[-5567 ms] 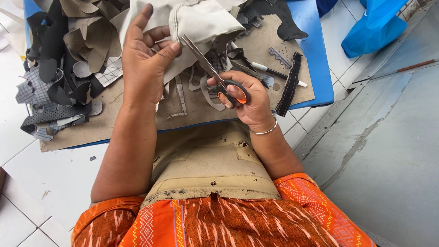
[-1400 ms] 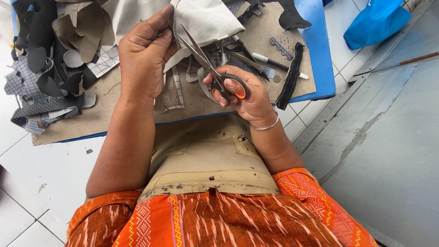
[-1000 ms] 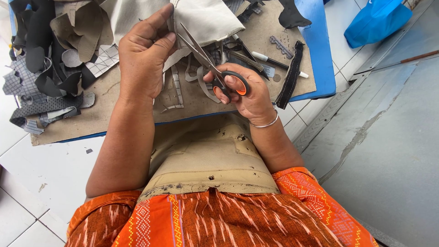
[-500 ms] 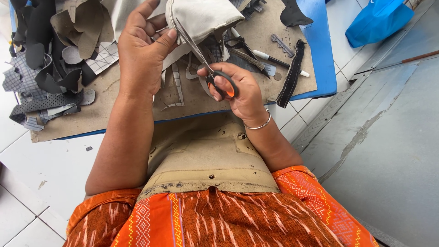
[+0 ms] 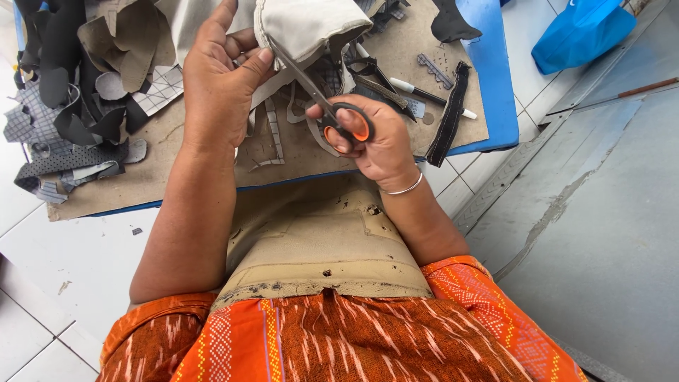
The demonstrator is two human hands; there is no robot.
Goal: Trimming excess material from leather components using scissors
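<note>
White floor tiles and a grey concrete strip surround a low blue bench (image 5: pixel 495 85) topped with a brown board (image 5: pixel 170 177), strewn with black and grey offcuts (image 5: pixel 64 106). In the head view, the left hand (image 5: pixel 219 85) pinches a beige fabric piece (image 5: pixel 311 28) above the board, fingers closed on its edge. The right hand (image 5: pixel 375 138) grips scissors (image 5: pixel 329 113) by orange-lined loops, blades reaching into the fabric. A clean cut would likely need the cloth held taut beside the blades. The fabric looks soft, matte and folded; a pen (image 5: pixel 431 95) and black strip (image 5: pixel 449 117) lie nearby.
</note>
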